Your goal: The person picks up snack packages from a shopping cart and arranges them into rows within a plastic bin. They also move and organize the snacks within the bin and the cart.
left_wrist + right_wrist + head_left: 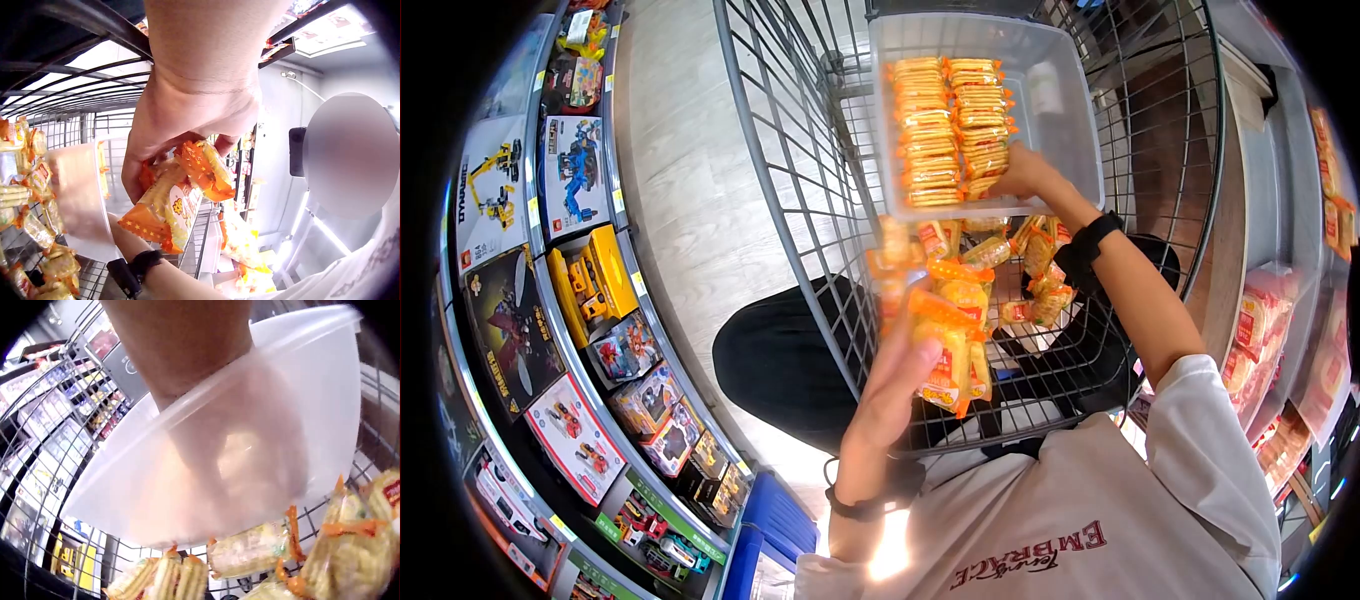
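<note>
Shirt [1040, 490] nearest the camera, along the near edge. Beyond: cart [746, 120], with loose packs [1040, 305] in the near part, at mixed angles. Left hand [890, 385]: fingers and thumb curled round held packs [945, 365], above the cart's near part. Far: translucent box [1055, 145]. Inside, on the left: left row [928, 130] and right row [982, 110], packs on edge, face to face. Right hand [1032, 172]: over the near wall, at the near end of right row; fingers closed round end pack [983, 187], outline blurred through the wall.

Handling, as judged: pinch by the body, not the crimped ends. Seat each pack square against the neighbour; fold ends flat to avoid gaps. Press lightly, contents probably brittle. Keep right wrist off the rim, left grip loose and close to box.
</note>
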Demonstrator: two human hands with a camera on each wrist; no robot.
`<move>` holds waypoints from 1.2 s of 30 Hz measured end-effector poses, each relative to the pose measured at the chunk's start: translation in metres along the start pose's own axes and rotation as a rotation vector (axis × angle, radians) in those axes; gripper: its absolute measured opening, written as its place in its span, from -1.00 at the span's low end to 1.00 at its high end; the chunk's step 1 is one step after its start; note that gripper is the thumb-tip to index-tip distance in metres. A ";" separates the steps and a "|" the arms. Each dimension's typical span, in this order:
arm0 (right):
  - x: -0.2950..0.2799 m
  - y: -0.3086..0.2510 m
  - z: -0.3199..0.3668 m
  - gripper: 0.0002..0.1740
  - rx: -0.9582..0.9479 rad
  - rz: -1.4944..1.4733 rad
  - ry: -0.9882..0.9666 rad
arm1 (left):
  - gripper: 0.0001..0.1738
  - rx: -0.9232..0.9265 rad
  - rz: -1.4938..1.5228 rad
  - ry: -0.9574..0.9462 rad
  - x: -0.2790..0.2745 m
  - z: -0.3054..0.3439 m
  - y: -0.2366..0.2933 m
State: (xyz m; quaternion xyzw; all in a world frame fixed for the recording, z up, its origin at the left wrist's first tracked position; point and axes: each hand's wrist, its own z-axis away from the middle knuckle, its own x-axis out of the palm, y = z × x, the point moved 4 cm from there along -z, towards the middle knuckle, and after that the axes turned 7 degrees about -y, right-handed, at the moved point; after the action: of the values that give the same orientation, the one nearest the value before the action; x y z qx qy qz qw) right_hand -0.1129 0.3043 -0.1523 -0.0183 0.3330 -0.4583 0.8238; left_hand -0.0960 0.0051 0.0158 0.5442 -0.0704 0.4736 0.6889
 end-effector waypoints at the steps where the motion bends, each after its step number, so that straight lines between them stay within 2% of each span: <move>1: -0.001 -0.003 0.000 0.02 0.007 0.098 0.041 | -0.19 -0.006 0.002 0.001 -0.001 0.001 0.000; 2: -0.003 -0.005 0.000 0.07 0.013 0.193 0.083 | -0.19 -0.011 0.002 0.003 -0.001 0.002 0.000; 3: 0.000 0.002 -0.007 0.07 0.014 0.192 0.084 | -0.19 -0.011 0.001 0.001 -0.001 0.001 0.001; 5: 0.008 0.027 -0.032 0.05 -0.009 0.125 0.252 | -0.18 -0.029 -0.009 -0.051 0.001 0.001 0.002; 6: 0.011 0.038 -0.044 0.05 -0.010 0.125 0.253 | -0.18 -0.028 -0.009 -0.052 0.001 0.000 0.002; 8: 0.013 0.056 -0.059 -0.12 0.000 -0.205 0.288 | -0.19 -0.023 -0.015 -0.045 0.000 0.001 0.002; 9: 0.008 0.051 -0.055 -0.12 -0.002 -0.205 0.286 | -0.19 -0.022 -0.016 -0.042 0.000 0.001 0.001; 11: 0.008 0.047 -0.042 -0.31 0.166 -0.665 0.014 | -0.19 -0.004 -0.012 0.020 -0.002 0.001 -0.002; 12: 0.009 0.047 -0.041 -0.31 0.167 -0.666 0.014 | -0.19 -0.005 -0.012 0.019 -0.002 0.001 -0.002; 14: 0.009 0.049 -0.040 -0.49 0.210 -0.694 0.024 | -0.19 -0.017 -0.009 0.013 -0.001 0.000 -0.001; 17: 0.015 0.059 -0.048 -0.59 0.178 -0.769 0.074 | -0.19 -0.023 -0.006 -0.048 0.001 0.000 0.002; 20: 0.012 0.055 -0.042 -0.65 0.204 -0.831 0.118 | -0.19 -0.021 -0.009 -0.029 -0.001 0.001 -0.001; 24: 0.017 0.063 -0.054 -0.64 0.205 -0.834 0.081 | -0.19 -0.017 -0.070 -0.053 -0.004 0.003 -0.002; 29: 0.014 0.058 -0.050 -0.58 0.217 -0.589 0.188 | -0.20 -0.019 -0.073 -0.035 -0.004 0.003 -0.003; 36: 0.013 0.068 -0.063 -0.61 0.231 -0.388 0.162 | -0.21 -0.012 -0.128 0.048 -0.009 0.003 -0.010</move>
State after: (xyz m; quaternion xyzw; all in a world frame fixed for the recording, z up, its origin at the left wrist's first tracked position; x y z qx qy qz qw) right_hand -0.0933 0.3508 -0.2306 0.0492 0.3335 -0.6432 0.6875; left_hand -0.0929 -0.0025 0.0048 0.5319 -0.0220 0.4411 0.7225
